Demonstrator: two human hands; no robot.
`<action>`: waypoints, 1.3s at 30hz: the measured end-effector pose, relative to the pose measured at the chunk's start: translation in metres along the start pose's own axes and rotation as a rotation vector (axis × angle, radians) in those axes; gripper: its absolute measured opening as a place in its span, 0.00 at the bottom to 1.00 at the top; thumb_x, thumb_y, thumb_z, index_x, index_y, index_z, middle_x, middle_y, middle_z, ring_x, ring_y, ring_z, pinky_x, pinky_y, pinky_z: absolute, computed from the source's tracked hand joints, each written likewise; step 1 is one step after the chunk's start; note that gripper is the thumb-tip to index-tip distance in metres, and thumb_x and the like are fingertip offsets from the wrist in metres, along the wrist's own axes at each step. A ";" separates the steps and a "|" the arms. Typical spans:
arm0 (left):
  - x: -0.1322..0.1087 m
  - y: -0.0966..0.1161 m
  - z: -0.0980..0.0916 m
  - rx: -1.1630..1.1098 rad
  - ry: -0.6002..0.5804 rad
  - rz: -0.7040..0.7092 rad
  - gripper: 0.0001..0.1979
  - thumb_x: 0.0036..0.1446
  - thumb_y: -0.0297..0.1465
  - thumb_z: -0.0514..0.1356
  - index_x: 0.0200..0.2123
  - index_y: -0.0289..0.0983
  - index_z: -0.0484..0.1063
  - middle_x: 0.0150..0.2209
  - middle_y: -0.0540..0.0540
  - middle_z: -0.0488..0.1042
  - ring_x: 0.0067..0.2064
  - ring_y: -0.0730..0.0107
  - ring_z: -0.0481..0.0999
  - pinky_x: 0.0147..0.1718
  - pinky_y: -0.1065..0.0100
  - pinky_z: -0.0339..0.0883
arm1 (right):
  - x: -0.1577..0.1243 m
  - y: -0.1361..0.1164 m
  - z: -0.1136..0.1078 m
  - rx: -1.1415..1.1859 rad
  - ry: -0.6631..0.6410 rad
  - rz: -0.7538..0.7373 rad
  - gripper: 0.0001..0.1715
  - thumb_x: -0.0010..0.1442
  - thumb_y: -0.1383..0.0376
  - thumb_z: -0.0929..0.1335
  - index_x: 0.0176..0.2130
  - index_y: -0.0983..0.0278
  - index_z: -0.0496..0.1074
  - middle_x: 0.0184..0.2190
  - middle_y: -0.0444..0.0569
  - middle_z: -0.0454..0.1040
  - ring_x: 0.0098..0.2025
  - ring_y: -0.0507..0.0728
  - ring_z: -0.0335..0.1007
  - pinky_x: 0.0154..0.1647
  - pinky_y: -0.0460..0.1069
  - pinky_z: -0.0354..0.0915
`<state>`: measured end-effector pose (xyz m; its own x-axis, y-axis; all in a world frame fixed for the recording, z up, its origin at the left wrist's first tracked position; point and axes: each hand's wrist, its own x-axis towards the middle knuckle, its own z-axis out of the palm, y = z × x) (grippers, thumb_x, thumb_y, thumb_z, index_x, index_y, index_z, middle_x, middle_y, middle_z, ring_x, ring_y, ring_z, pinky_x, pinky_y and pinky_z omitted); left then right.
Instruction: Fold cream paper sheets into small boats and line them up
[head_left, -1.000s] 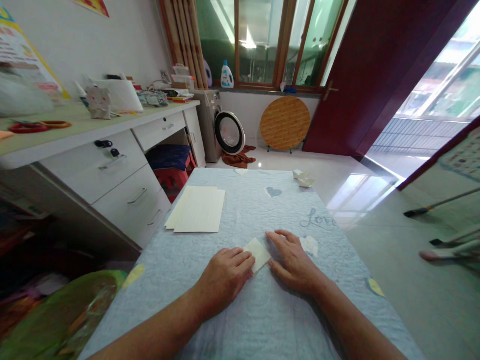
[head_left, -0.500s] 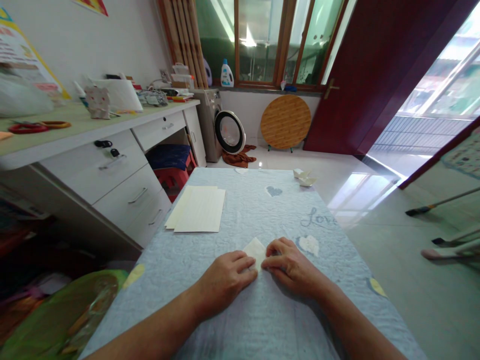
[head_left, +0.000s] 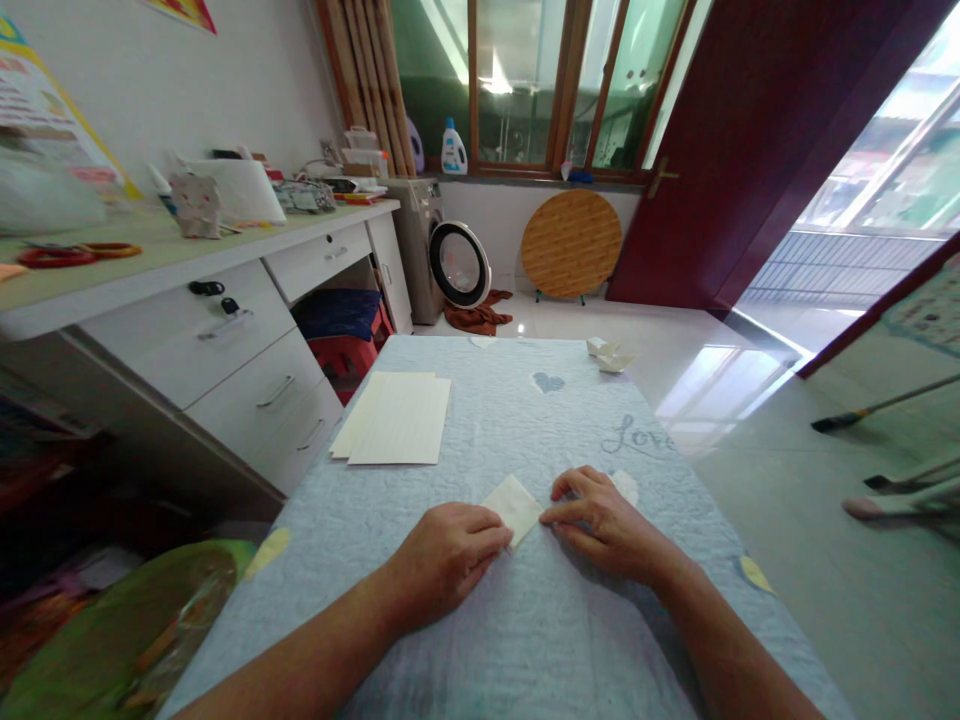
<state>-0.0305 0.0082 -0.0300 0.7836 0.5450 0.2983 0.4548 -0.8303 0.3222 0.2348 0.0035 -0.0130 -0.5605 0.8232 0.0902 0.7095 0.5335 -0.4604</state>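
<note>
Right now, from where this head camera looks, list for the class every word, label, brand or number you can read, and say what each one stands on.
"Love": grey script on the pale blue quilted cover of the table.
The poster on the wall: printing too blurred to read.
The white bottle on the window sill: label too small to read.

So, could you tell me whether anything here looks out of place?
A crumpled brown cloth lies on the floor by the front-loading washing machine, looking dropped rather than put away. The cream paper square between the left hand and right hand looks undamaged.
</note>
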 end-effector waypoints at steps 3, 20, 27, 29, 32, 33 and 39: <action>0.001 -0.007 0.002 -0.097 0.032 -0.087 0.15 0.59 0.28 0.62 0.50 0.40 0.72 0.48 0.43 0.75 0.49 0.59 0.74 0.49 0.58 0.70 | 0.001 0.002 0.006 0.056 0.087 0.001 0.10 0.60 0.71 0.66 0.37 0.59 0.77 0.38 0.49 0.71 0.43 0.58 0.64 0.46 0.55 0.61; 0.015 -0.007 0.010 0.066 0.067 -0.059 0.05 0.64 0.29 0.58 0.36 0.39 0.74 0.38 0.46 0.76 0.41 0.62 0.75 0.42 0.62 0.69 | 0.017 -0.017 0.037 0.016 0.181 -0.018 0.07 0.61 0.73 0.67 0.35 0.62 0.74 0.36 0.48 0.71 0.41 0.57 0.63 0.46 0.52 0.61; 0.014 -0.011 0.012 -0.049 0.117 -0.216 0.05 0.61 0.24 0.59 0.33 0.38 0.74 0.35 0.47 0.74 0.40 0.64 0.72 0.40 0.64 0.67 | 0.018 -0.011 0.038 0.001 0.200 0.046 0.08 0.63 0.71 0.68 0.32 0.63 0.75 0.33 0.48 0.72 0.39 0.57 0.64 0.44 0.52 0.60; 0.015 -0.013 0.011 -0.117 0.138 -0.312 0.05 0.58 0.24 0.60 0.32 0.38 0.73 0.35 0.47 0.72 0.41 0.64 0.71 0.41 0.64 0.66 | 0.018 -0.012 0.036 0.025 0.206 0.084 0.08 0.62 0.72 0.68 0.32 0.63 0.75 0.32 0.47 0.71 0.39 0.56 0.63 0.43 0.51 0.60; 0.018 -0.017 0.009 -0.170 0.126 -0.411 0.03 0.56 0.25 0.62 0.31 0.37 0.74 0.36 0.47 0.70 0.41 0.63 0.70 0.43 0.62 0.65 | 0.020 -0.014 0.035 0.058 0.208 0.150 0.08 0.63 0.71 0.68 0.32 0.63 0.75 0.33 0.47 0.71 0.40 0.56 0.63 0.44 0.51 0.59; 0.018 -0.018 0.009 -0.171 0.116 -0.430 0.02 0.56 0.25 0.63 0.31 0.37 0.74 0.36 0.46 0.70 0.42 0.62 0.69 0.43 0.61 0.65 | 0.021 -0.014 0.035 0.062 0.206 0.172 0.07 0.63 0.71 0.68 0.32 0.63 0.75 0.34 0.47 0.71 0.40 0.56 0.63 0.44 0.51 0.59; 0.020 -0.019 0.009 -0.106 0.065 -0.484 0.02 0.58 0.29 0.62 0.34 0.38 0.74 0.39 0.45 0.70 0.44 0.60 0.67 0.45 0.59 0.63 | 0.024 -0.017 0.036 0.051 0.195 0.269 0.07 0.62 0.71 0.68 0.32 0.64 0.74 0.35 0.48 0.70 0.41 0.57 0.63 0.44 0.52 0.56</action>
<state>-0.0195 0.0337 -0.0377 0.4640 0.8737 0.1461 0.7114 -0.4658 0.5263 0.1937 0.0068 -0.0351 -0.2603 0.9575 0.1243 0.7959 0.2857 -0.5339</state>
